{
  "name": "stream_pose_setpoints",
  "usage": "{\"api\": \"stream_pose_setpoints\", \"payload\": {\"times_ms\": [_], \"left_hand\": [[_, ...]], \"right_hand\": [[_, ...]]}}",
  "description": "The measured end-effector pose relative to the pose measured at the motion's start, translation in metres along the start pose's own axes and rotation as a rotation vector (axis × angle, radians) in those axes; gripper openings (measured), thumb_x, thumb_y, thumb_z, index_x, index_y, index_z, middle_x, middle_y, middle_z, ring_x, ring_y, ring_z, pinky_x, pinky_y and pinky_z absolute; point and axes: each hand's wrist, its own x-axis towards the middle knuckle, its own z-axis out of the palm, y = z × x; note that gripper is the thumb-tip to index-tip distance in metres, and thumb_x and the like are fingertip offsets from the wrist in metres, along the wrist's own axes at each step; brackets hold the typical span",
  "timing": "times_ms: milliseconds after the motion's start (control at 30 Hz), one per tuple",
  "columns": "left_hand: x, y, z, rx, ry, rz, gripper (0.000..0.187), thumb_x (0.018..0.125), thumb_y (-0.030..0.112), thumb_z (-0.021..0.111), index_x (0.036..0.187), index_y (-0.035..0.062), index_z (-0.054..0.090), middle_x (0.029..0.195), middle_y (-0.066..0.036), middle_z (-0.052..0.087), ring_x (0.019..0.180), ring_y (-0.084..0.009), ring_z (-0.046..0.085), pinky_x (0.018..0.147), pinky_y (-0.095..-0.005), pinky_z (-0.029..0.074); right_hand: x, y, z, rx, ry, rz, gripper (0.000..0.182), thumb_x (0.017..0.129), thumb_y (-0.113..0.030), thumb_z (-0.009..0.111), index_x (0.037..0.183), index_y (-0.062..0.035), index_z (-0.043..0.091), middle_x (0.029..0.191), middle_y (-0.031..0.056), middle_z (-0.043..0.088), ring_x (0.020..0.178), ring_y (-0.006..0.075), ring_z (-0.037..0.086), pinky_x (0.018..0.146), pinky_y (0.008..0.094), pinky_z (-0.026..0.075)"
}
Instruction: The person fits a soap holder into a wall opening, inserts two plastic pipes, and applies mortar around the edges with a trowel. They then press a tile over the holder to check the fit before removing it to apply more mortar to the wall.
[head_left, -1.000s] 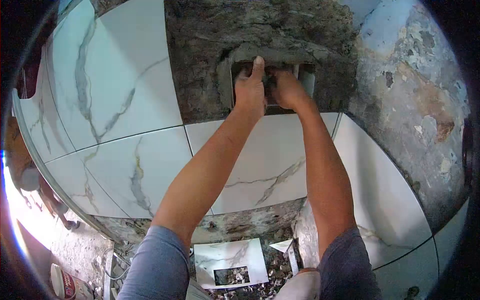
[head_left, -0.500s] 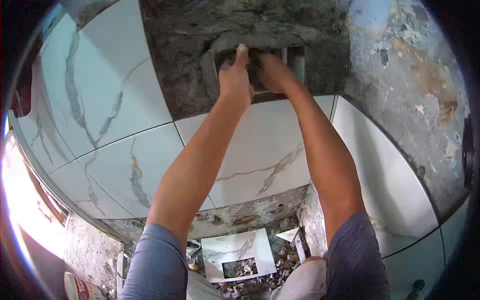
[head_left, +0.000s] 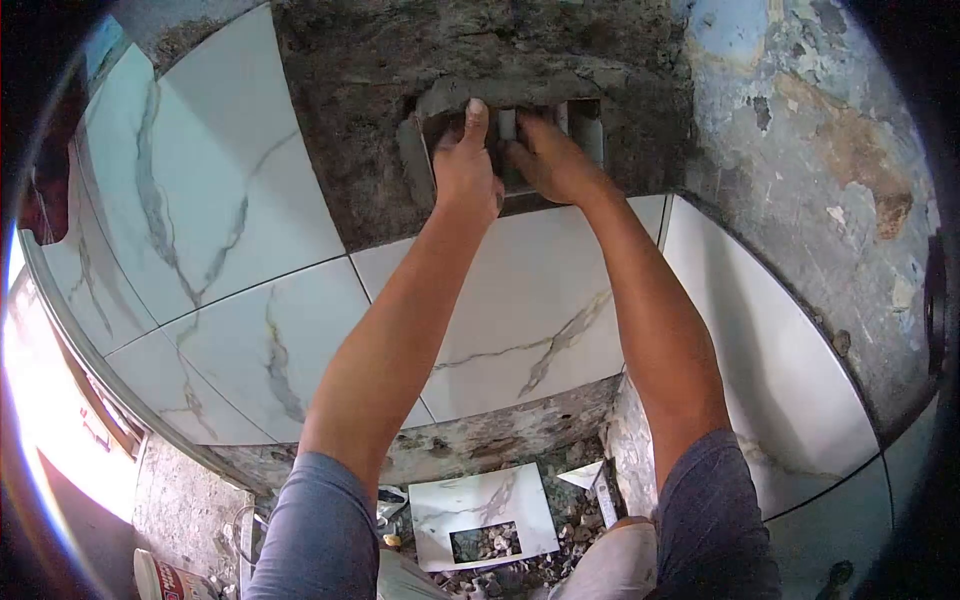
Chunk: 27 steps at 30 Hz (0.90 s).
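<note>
A rectangular recessed box (head_left: 588, 135) is set in the dark mortared wall (head_left: 370, 110), with a rough mortar rim around it. Both of my hands reach into it. My left hand (head_left: 467, 168) is at its left side, thumb pointing up and the other fingers curled inward; what they close on is hidden. To its right, my right hand (head_left: 558, 165) has its fingers inside the opening, partly blurred and hidden. A narrow grey upright piece (head_left: 507, 125) shows between the hands, right beside the right fingertips.
Marbled white wall tiles (head_left: 520, 300) run below and left of the box. A peeling grey wall (head_left: 800, 150) stands at right. On the rubble floor lies a tile with a rectangular cutout (head_left: 440, 510). A white bucket (head_left: 165, 578) sits at lower left.
My right hand has shifted slightly down and turned, and the grey upright piece now shows between my hands. My left hand stays at the box's left side. The view has shifted slightly.
</note>
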Motion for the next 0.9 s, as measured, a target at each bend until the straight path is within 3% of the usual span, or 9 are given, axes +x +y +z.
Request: {"api": "stream_pose_setpoints", "payload": {"times_ms": [167,233,333,433,533,600,667,733,900], "left_hand": [[-0.004,0.003,0.001,-0.045,0.018,-0.001,0.06,0.078,0.05,0.068,0.113,0.0031,0.052,0.072,-0.003,0.049,0.048,-0.0141,0.041,0.034,-0.0292,0.029],[-0.004,0.004,0.001,-0.044,0.009,-0.016,0.06,0.079,0.05,0.068,0.113,0.003,0.052,0.073,-0.004,0.049,0.048,-0.014,0.041,0.034,-0.0291,0.028],[-0.005,0.005,0.0,-0.049,-0.003,-0.035,0.059,0.079,0.049,0.068,0.113,0.0028,0.053,0.075,-0.004,0.05,0.047,-0.0138,0.04,0.034,-0.0292,0.028],[-0.005,0.004,0.003,-0.074,0.009,-0.014,0.057,0.079,0.05,0.067,0.107,0.003,0.051,0.068,-0.003,0.046,0.041,-0.0142,0.036,0.033,-0.031,0.027],[-0.007,0.006,0.004,-0.042,0.049,-0.01,0.056,0.079,0.052,0.067,0.101,0.0035,0.05,0.061,-0.002,0.042,0.036,-0.0148,0.034,0.033,-0.0326,0.027],[-0.007,0.006,0.001,0.007,0.074,-0.036,0.057,0.078,0.053,0.067,0.101,0.0036,0.049,0.062,-0.002,0.042,0.036,-0.0149,0.034,0.033,-0.0329,0.027],[-0.004,0.005,-0.001,-0.029,0.003,-0.057,0.067,0.076,0.051,0.07,0.118,0.0047,0.048,0.08,-0.005,0.052,0.053,-0.0125,0.042,0.036,-0.0296,0.029],[-0.005,0.004,-0.002,-0.039,0.005,-0.063,0.067,0.076,0.051,0.071,0.119,0.0053,0.048,0.082,-0.004,0.052,0.058,-0.0127,0.043,0.038,-0.0297,0.031],[0.001,0.0,0.0,-0.134,-0.002,-0.046,0.065,0.076,0.048,0.072,0.118,0.005,0.049,0.092,-0.004,0.054,0.073,-0.0155,0.049,0.048,-0.0315,0.037]], "right_hand": [[0.0,-0.009,-0.001,-0.037,-0.011,0.055,0.04,0.089,-0.016,0.048,0.124,0.0021,0.043,0.117,0.024,0.054,0.109,0.0377,0.052,0.093,0.04,0.04],[0.005,-0.011,0.0,-0.024,-0.031,0.054,0.044,0.091,-0.027,0.048,0.119,0.0068,0.045,0.114,0.03,0.053,0.109,0.0445,0.05,0.091,0.0471,0.041],[0.001,-0.026,-0.002,0.009,-0.015,0.169,0.043,0.094,-0.03,0.043,0.116,0.007,0.047,0.111,0.0302,0.055,0.106,0.0455,0.051,0.089,0.048,0.041],[0.001,-0.032,-0.003,0.009,-0.014,0.157,0.038,0.097,-0.03,0.039,0.105,0.0059,0.047,0.102,0.0291,0.056,0.095,0.0407,0.056,0.082,0.0447,0.043],[0.002,-0.025,0.006,0.021,0.072,0.059,0.043,0.094,-0.03,0.04,0.113,0.0072,0.048,0.107,0.0321,0.056,0.101,0.047,0.053,0.086,0.0506,0.042],[0.005,-0.026,0.01,-0.024,0.066,0.147,0.042,0.094,-0.03,0.04,0.113,0.0073,0.048,0.107,0.0323,0.056,0.101,0.047,0.053,0.085,0.0509,0.042],[0.006,-0.025,0.011,-0.072,0.059,0.237,0.042,0.094,-0.029,0.04,0.113,0.0073,0.047,0.106,0.0325,0.056,0.101,0.0471,0.053,0.085,0.0513,0.042],[0.008,-0.02,0.015,-0.044,0.091,0.217,0.038,0.096,-0.029,0.039,0.104,0.0058,0.051,0.102,0.0313,0.057,0.099,0.048,0.052,0.08,0.0468,0.042],[0.008,-0.021,0.013,-0.057,0.102,0.139,0.04,0.096,-0.03,0.038,0.104,0.0065,0.052,0.102,0.0313,0.057,0.099,0.0478,0.052,0.081,0.0465,0.042]]}}
